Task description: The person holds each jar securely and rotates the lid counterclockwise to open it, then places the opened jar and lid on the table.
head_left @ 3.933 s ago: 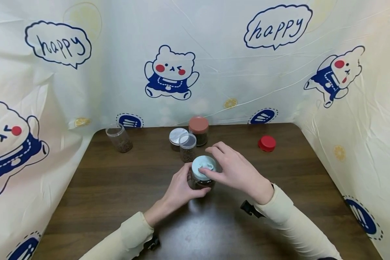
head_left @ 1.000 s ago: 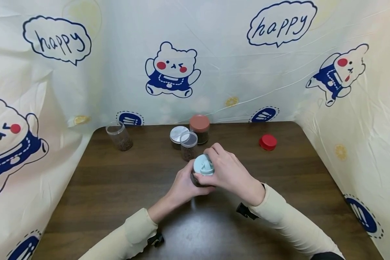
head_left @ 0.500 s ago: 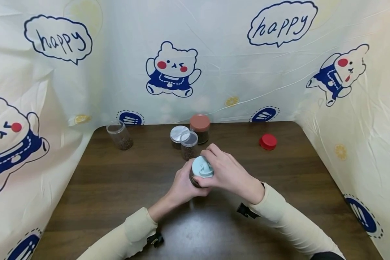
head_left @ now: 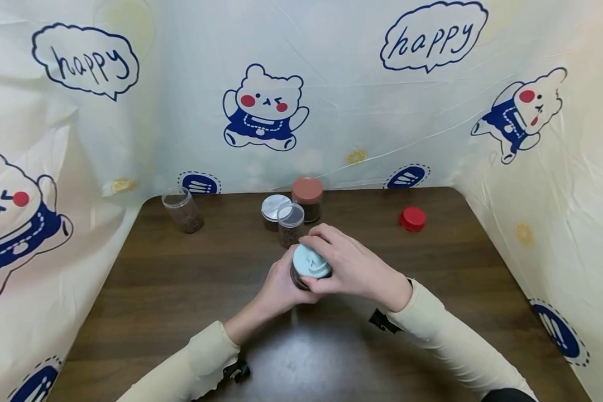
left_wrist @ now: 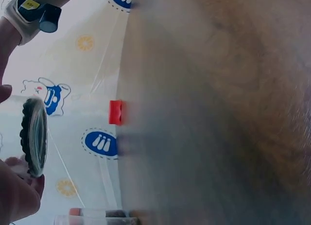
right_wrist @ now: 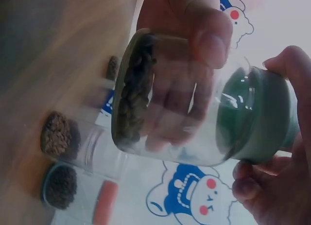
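Observation:
A clear glass jar (right_wrist: 180, 113) with dark pieces at its bottom is held up off the table in the head view's middle. My left hand (head_left: 277, 287) grips it, fingers and thumb round the glass. On its top sits a light blue lid (head_left: 310, 260) with a raised handle, which looks green in the right wrist view. The fingers and thumb of my right hand (head_left: 354, 267) grasp the lid's rim from the right. In the left wrist view only the jar's round end (left_wrist: 35, 137) shows, seen edge-on, with parts of both hands about it.
Behind the hands stand a silver-lidded jar (head_left: 275, 207), a clear container (head_left: 291, 226) and a jar with a reddish-brown lid (head_left: 307, 192). An open-topped clear container (head_left: 183, 212) with dark granules is at the back left. A red cap (head_left: 412, 219) lies at the back right.
My right hand's fingers, loosely spread over the lid at first, have closed round its rim. The lid's handle has changed direction. In the last second, jar and hands have shifted slightly left.

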Demonstrator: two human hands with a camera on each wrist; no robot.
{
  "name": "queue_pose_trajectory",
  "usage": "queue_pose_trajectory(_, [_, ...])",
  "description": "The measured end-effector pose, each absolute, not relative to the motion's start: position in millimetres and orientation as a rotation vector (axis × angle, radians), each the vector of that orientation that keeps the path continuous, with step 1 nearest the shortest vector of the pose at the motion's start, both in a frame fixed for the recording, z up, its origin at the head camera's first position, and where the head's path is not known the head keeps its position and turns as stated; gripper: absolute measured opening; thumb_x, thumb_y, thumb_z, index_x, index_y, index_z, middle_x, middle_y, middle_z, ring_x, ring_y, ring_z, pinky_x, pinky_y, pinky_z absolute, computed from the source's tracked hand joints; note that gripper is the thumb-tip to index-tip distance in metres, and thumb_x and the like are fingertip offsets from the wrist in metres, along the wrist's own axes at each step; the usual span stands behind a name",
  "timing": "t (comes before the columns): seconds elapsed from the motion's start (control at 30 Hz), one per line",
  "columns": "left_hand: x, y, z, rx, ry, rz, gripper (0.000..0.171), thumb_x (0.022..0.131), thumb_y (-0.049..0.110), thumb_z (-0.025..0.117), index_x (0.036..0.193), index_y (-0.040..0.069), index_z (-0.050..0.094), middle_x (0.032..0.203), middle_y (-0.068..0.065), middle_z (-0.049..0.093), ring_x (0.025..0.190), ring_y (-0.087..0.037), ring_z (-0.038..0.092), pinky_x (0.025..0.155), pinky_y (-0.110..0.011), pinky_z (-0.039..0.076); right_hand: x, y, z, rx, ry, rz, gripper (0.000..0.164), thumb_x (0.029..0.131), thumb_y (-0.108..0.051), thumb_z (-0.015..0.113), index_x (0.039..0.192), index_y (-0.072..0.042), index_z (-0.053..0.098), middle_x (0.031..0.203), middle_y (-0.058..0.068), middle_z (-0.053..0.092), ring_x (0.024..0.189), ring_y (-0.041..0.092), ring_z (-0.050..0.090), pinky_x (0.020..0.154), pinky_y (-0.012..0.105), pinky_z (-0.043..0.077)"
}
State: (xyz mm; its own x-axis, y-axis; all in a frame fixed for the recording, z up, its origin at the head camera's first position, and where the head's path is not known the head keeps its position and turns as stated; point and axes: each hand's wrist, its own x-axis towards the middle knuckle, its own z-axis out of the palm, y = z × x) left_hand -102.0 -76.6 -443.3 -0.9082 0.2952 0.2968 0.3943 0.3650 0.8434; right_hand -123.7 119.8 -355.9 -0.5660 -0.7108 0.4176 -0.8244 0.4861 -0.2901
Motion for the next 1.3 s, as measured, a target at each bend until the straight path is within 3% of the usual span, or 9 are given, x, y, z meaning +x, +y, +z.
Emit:
queue_pose_trajectory(0.17, [-102.1,-75.7,-439.8,-0.534,-2.565,-1.655,0.091,0.066,0.024,0.098,0.142,0.018,0.049,0.127,0.000,0.067,0.113,-0.017,0.064,0.096,-0.042,0.052,-123.7,121.3,-351.2,1.239,-2.547,0.651,0.060,0.085,-0.048,0.083,0.125,-0.007,0.065,0.112,0.004,0.060,0.093,0.015,0.060,0.081,0.030,0.057])
queue_pose_trajectory(0.3, [-100.9,-75.7,-439.9,-0.491,-2.580,-1.677,0.091,0.067,0.026,0.098,0.141,0.020,0.045,0.125,0.000,0.068,0.112,-0.016,0.064,0.095,-0.042,0.052,-125.3,121.5,-349.3,1.280,-2.565,0.637,0.053,0.087,-0.041,0.082,0.123,-0.006,0.067,0.112,0.005,0.061,0.094,0.015,0.060,0.081,0.029,0.057])
queue_pose_trajectory(0.47, [-101.1,-76.6,-440.4,-0.538,-2.553,-1.627,0.088,0.068,0.023,0.097,0.142,0.016,0.049,0.132,-0.002,0.062,0.118,-0.019,0.060,0.100,-0.045,0.050,-127.1,121.9,-346.7,1.322,-2.572,0.589,0.053,0.087,-0.039,0.079,0.127,-0.006,0.066,0.115,0.007,0.061,0.099,0.017,0.058,0.083,0.030,0.056])
queue_pose_trajectory(0.6, [-101.1,-76.9,-441.7,-0.530,-2.520,-1.603,0.088,0.067,0.023,0.099,0.141,0.011,0.052,0.133,-0.005,0.054,0.119,-0.020,0.056,0.101,-0.042,0.050,-124.8,120.0,-344.7,1.238,-2.634,0.545,0.055,0.088,-0.046,0.081,0.122,-0.005,0.066,0.108,0.006,0.060,0.088,0.016,0.061,0.076,0.030,0.057])
queue_pose_trajectory(0.7, [-100.1,-76.5,-442.5,-0.502,-2.515,-1.599,0.088,0.066,0.023,0.099,0.141,0.011,0.054,0.132,-0.005,0.056,0.118,-0.021,0.057,0.101,-0.043,0.050,-124.5,119.3,-344.5,1.205,-2.673,0.533,0.054,0.087,-0.046,0.081,0.118,-0.005,0.065,0.104,0.005,0.059,0.081,0.015,0.061,0.072,0.030,0.057])
queue_pose_trajectory(0.83, [-98.4,-75.2,-442.8,-0.461,-2.519,-1.641,0.092,0.066,0.022,0.099,0.143,0.011,0.050,0.135,-0.005,0.058,0.122,-0.021,0.058,0.105,-0.046,0.048,-127.0,119.5,-344.1,1.264,-2.672,0.530,0.052,0.087,-0.041,0.080,0.121,-0.004,0.066,0.106,0.005,0.058,0.084,0.015,0.060,0.075,0.029,0.057])
queue_pose_trajectory(1.07, [-97.5,-74.9,-441.3,-0.444,-2.510,-1.671,0.087,0.068,0.022,0.099,0.139,0.013,0.050,0.132,-0.002,0.060,0.118,-0.018,0.059,0.102,-0.043,0.050,-125.7,118.7,-343.2,1.225,-2.665,0.506,0.060,0.087,-0.046,0.083,0.123,-0.001,0.065,0.109,0.008,0.061,0.084,0.017,0.064,0.074,0.031,0.059])
queue_pose_trajectory(1.3, [-96.9,-75.5,-440.9,-0.469,-2.518,-1.650,0.088,0.067,0.020,0.099,0.140,0.012,0.051,0.130,-0.003,0.062,0.116,-0.019,0.060,0.100,-0.044,0.049,-127.6,119.9,-341.4,1.294,-2.638,0.549,0.049,0.087,-0.038,0.082,0.121,-0.005,0.066,0.110,0.004,0.062,0.092,0.016,0.061,0.079,0.030,0.057])
